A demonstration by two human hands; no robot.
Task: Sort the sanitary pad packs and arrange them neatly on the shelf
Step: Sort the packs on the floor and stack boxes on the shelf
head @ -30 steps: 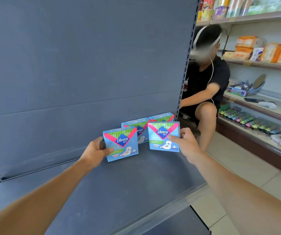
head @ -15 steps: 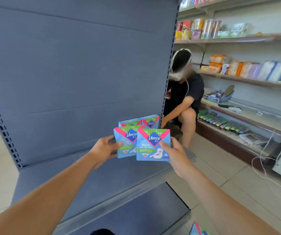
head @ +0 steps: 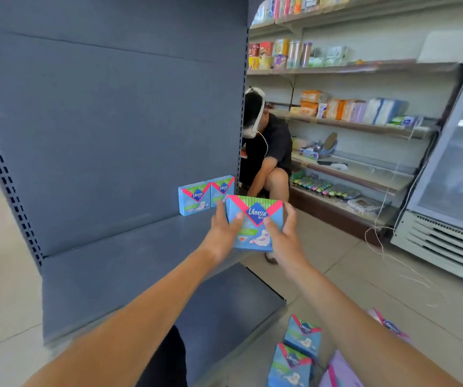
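over the right front edge of the grey shelf (head: 130, 277), both hands are now gripping what looks like one libresse pad pack (head: 255, 222), where half a second ago each was holding its own pack side by side. the left hand (head: 222, 231) is curling round its left side, thumb on the front; the right hand (head: 281, 235) is clasping its right side likewise. two libresse packs (head: 206, 194) are standing upright at the shelf's back right corner. more packs (head: 297, 356) are lying on the floor.
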